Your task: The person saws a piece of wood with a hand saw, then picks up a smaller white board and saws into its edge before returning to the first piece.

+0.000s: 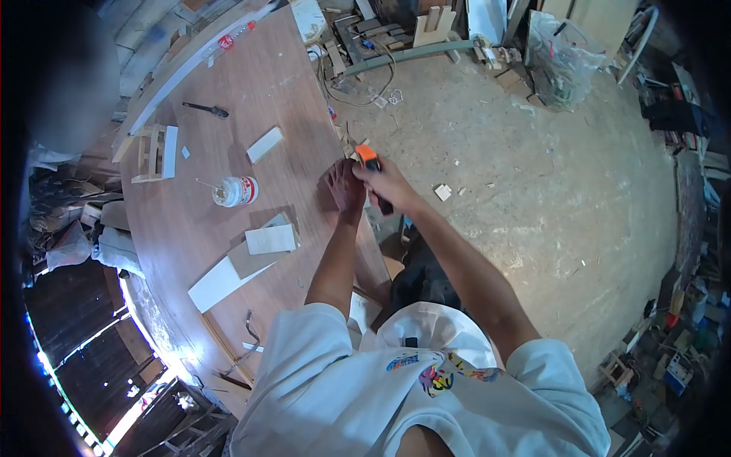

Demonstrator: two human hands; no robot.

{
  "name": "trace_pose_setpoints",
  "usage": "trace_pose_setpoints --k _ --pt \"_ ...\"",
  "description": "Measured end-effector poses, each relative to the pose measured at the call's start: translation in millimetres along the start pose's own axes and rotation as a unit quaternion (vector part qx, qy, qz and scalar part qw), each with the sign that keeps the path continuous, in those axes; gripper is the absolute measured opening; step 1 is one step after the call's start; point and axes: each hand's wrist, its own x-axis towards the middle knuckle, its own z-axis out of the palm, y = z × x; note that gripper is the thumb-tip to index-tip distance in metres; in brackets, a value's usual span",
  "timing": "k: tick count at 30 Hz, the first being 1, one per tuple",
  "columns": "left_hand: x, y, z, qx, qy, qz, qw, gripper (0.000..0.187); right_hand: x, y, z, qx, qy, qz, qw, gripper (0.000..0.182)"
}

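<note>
My left hand (345, 189) lies on the right edge of the brown wooden table (304, 99), fingers stretched out over the top. My right hand (390, 186) is closed around an orange-and-black hand tool (368, 158) right beside it, just past the edge. The tool's orange part points away from me and its black part shows below my fist; I cannot tell its exact kind. Left of my hands, a white rectangular block (265, 145) and an open white jar (236, 191) with red lettering and a thin stick in it stand on the table.
Nearer me lie white boards (232, 280) and a smaller white panel (271, 239). A small wooden frame (154, 154), a black-handled tool (205, 109) and a red-labelled bottle (234, 36) are farther off. Scraps (442, 192) dot the floor; a clear plastic bag (565, 65) stands behind.
</note>
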Motion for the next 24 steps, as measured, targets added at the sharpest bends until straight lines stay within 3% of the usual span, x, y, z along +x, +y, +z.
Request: trace_pose_setpoints --k 3,8,15,18,22,24 --pt "0.6 -5.2 7.5 0.027 -0.007 -0.001 1.0 0.018 47.0 -17.3 -1.1 0.042 -0.002 0.069 0.997 0.019" --pt "-2.6 -10.8 5.7 0.034 -0.028 0.028 0.999 0.017 76.4 -33.8 4.1 0.044 0.02 0.048 0.998 0.018" --pt "-7.6 -10.4 0.8 0.044 -0.017 -0.032 0.998 0.022 69.8 -15.7 19.2 -0.099 0.036 0.035 0.994 0.009" --pt "-12.6 -16.7 2.6 0.043 -0.037 -0.064 0.996 0.033 47.4 -6.9 25.7 -0.138 0.052 0.023 0.989 0.003" --pt "-17.3 -26.1 10.4 0.049 -0.038 -0.08 0.995 0.044 11.0 19.4 34.3 -0.25 0.08 -0.087 0.961 0.019" --pt "-17.5 -27.2 10.9 0.027 0.009 -0.038 0.999 0.038 -8.4 34.6 32.3 -0.283 0.123 -0.255 0.917 0.023"
